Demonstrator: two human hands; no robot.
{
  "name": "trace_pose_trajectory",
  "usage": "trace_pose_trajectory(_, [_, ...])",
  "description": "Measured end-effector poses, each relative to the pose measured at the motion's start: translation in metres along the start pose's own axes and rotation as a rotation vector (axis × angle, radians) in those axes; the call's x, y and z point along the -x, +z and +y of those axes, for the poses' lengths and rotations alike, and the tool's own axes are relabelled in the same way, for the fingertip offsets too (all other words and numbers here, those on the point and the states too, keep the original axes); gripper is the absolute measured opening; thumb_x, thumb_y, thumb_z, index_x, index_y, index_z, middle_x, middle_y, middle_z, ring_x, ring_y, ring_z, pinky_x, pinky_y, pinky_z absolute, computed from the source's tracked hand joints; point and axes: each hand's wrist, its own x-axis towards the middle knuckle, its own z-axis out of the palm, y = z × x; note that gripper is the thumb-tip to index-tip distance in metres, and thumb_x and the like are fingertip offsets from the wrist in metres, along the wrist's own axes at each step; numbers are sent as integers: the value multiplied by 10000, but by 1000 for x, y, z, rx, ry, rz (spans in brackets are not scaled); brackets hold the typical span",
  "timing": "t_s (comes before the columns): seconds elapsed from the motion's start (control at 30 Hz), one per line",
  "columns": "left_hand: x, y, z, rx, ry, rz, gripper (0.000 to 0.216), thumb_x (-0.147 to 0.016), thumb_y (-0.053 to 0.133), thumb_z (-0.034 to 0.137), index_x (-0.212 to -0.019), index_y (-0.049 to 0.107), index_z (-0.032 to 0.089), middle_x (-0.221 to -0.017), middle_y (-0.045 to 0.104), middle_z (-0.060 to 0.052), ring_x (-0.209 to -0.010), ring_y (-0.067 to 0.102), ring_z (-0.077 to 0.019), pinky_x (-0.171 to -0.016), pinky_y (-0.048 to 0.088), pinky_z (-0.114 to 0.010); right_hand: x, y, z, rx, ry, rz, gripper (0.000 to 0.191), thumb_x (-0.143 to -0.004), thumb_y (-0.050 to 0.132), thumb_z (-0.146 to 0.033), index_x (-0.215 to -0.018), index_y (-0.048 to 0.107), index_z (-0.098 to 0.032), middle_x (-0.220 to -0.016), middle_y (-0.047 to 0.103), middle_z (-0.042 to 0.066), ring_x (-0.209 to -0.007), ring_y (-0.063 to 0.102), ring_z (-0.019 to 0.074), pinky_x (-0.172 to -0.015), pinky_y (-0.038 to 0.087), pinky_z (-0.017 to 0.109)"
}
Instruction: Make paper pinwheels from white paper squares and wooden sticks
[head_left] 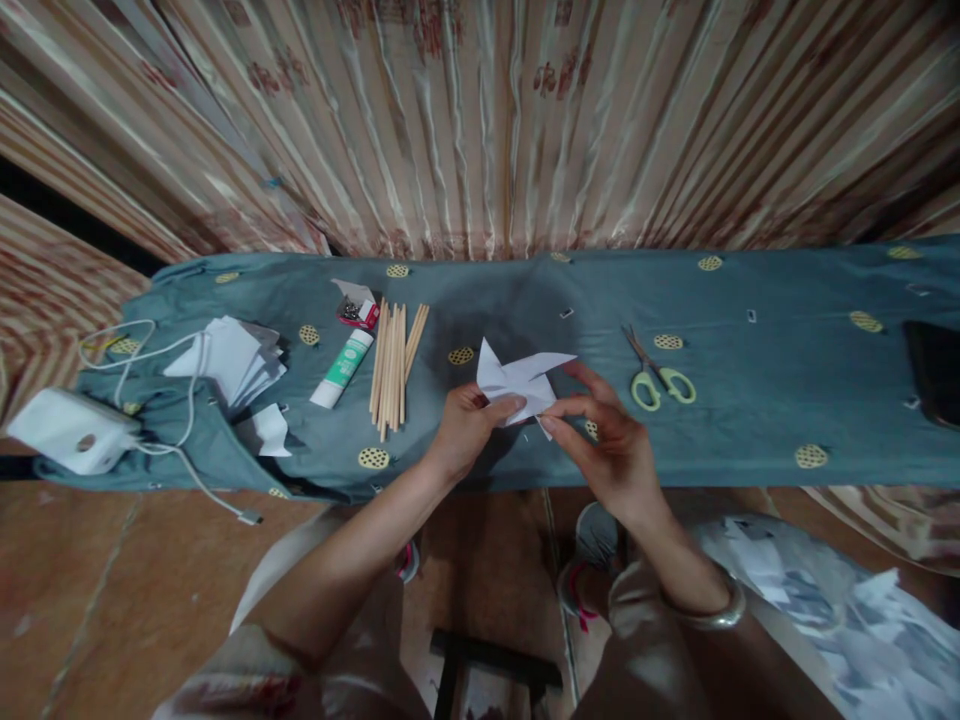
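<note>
A folded white paper shape (519,380) with pointed flaps is held just above the blue-grey cloth (750,400) covering a low table. My left hand (466,428) pinches its left side, thumb on top. My right hand (607,440) pinches its lower right edge between thumb and forefinger, and a silver bangle sits on that wrist. Both hands are closed on the paper.
Green-handled scissors (658,378) lie right of the hands. Left lie wooden sticks (394,368), a glue stick (343,368), a small red box (360,312), a paper stack (232,362), a white charger (71,432) with its cable. A dark object (936,370) sits far right; paper scraps (825,600) lower right.
</note>
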Motion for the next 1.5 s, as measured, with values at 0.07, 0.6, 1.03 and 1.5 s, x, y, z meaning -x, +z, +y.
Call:
trace_pose_trajectory(0.07, [2,2,0,-44,19,-13,211,-575,823,269,-726,734,151,-737,722,-11,-661,610,-127,-713,481,-273,1,0,-6,81,-49,16,43,-827,663,-288,-802,698,-287,-1406,510,9,-1361,402,259,-1116,332,485])
trace_pose_trajectory(0.6, [13,8,1,-118,33,-41,214,-607,806,325,-741,757,166,-756,726,-8,-670,592,-124,-691,461,-260,-1,2,-12,50,-30,74,32,-806,683,-275,-798,704,-298,-1423,487,1,-1339,413,290,-1094,338,503])
trace_pose_trajectory(1.03, [14,8,2,-125,24,-36,184,-611,796,317,-718,757,172,-731,721,-2,-650,581,-117,-671,455,-252,-1,2,-8,40,-25,45,51,-801,686,-257,-784,702,-302,-1438,472,-25,-1379,367,270,-1123,313,498])
trace_pose_trajectory(1.5, [16,8,4,-104,8,-32,212,-581,813,318,-712,761,160,-714,718,-7,-634,567,-108,-655,446,-235,-2,3,-4,47,-41,35,33,-808,674,-255,-785,695,-265,-1439,475,17,-1360,399,267,-1084,354,483])
